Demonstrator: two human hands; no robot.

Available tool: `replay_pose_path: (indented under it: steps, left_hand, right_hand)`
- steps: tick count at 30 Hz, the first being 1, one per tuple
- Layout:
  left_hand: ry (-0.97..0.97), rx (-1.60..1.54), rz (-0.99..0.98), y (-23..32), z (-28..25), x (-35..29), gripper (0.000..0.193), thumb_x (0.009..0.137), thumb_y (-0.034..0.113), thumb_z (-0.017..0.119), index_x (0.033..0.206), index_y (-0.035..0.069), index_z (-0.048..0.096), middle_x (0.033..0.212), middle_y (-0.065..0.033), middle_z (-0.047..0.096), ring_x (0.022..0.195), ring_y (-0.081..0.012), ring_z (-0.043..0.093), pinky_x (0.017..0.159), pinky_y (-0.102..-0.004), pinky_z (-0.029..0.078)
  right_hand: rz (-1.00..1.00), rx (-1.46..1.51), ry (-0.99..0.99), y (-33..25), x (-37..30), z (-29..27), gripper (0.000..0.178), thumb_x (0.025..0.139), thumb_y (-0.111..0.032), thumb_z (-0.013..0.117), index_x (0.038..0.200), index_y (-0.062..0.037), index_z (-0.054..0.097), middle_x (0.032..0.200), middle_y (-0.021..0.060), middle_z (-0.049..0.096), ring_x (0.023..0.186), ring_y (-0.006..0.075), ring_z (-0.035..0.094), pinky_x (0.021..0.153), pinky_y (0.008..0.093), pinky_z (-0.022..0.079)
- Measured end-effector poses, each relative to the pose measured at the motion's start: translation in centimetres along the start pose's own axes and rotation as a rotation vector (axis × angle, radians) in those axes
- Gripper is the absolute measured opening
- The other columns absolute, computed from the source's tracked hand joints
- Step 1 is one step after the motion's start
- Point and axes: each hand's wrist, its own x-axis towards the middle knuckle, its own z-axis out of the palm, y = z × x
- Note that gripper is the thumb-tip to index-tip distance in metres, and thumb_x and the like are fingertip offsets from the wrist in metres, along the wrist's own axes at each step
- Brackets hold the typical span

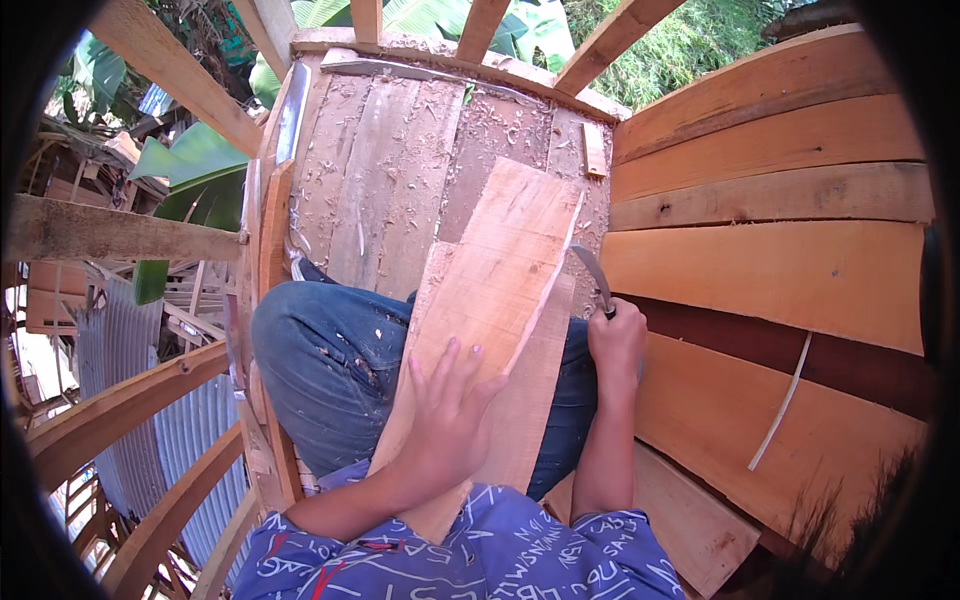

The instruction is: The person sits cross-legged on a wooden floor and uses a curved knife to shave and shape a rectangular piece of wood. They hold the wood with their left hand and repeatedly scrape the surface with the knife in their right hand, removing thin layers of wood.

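Note:
A pale wooden board lies slanted across my lap, its far end over the plank floor. My left hand rests on the board's near half with its fingers spread, pressing on the face. In my right hand is a knife, gripped by its dark handle. Its curved blade points up and to the left, close to the board's right edge; whether it touches the wood I cannot tell. Beneath the first board is a second board, partly covered, lying across my legs in blue jeans.
Wood shavings litter the plank floor ahead. A small wood block lies at the far right of it. Wide horizontal planks form the right side. Open wooden rails stand at left, with corrugated metal sheets below them.

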Motion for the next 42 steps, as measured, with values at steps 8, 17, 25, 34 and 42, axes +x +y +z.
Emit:
replay_pose_path:
  steps: [8, 17, 25, 34, 42]
  left_hand:
    - [0.005, -0.093, -0.013, -0.7, -1.1, 0.0, 0.059, 0.070, -0.002, 0.058, 0.128, 0.010, 0.052, 0.144, -0.0244, 0.037, 0.145, -0.0483, 0.020, 0.110, -0.0736, 0.002]
    - [-0.021, -0.054, -0.001, -0.9, -0.9, 0.1, 0.050, 0.070, -0.004, 0.057, 0.118, 0.010, 0.055, 0.144, -0.0254, 0.035, 0.147, -0.0486, 0.015, 0.111, -0.0724, 0.000]
    - [0.033, -0.042, 0.015, -1.4, -0.3, 0.1, 0.046, 0.070, -0.004, 0.056, 0.114, 0.009, 0.054, 0.144, -0.0273, 0.034, 0.146, -0.0501, 0.014, 0.110, -0.0742, 0.000]
    - [0.067, -0.007, 0.002, -2.2, -0.2, 0.1, 0.040, 0.071, -0.006, 0.054, 0.109, 0.006, 0.050, 0.143, -0.0301, 0.032, 0.145, -0.0525, 0.014, 0.109, -0.0756, 0.000]
    - [0.053, -0.013, -0.022, -2.0, -0.5, -0.2, 0.035, 0.072, -0.007, 0.053, 0.104, 0.006, 0.049, 0.144, -0.0302, 0.032, 0.145, -0.0515, 0.015, 0.110, -0.0737, 0.001]
  right_hand:
    - [-0.233, -0.084, -0.211, -4.8, -2.5, -4.1, 0.018, 0.085, -0.019, 0.062, 0.079, -0.0049, 0.071, 0.069, 0.0205, 0.066, 0.068, 0.0400, 0.067, 0.067, 0.0489, 0.053]
    - [-0.228, -0.084, -0.170, -3.9, -1.3, -1.5, 0.023, 0.085, -0.020, 0.061, 0.071, -0.0028, 0.066, 0.066, 0.0225, 0.062, 0.067, 0.0435, 0.062, 0.062, 0.0518, 0.049]
    - [-0.244, -0.205, -0.139, -4.8, 0.4, -1.7, 0.022, 0.084, -0.021, 0.063, 0.070, -0.0053, 0.068, 0.066, 0.0203, 0.064, 0.066, 0.0411, 0.065, 0.062, 0.0501, 0.052]
    - [-0.242, -0.209, -0.123, -5.5, 0.7, 0.1, 0.021, 0.083, -0.020, 0.063, 0.072, -0.0039, 0.068, 0.067, 0.0221, 0.064, 0.066, 0.0406, 0.066, 0.063, 0.0499, 0.052]
    - [-0.268, -0.210, -0.117, -5.2, 1.1, 0.5, 0.025, 0.083, -0.025, 0.064, 0.072, -0.0032, 0.069, 0.067, 0.0208, 0.065, 0.066, 0.0404, 0.066, 0.063, 0.0506, 0.052]
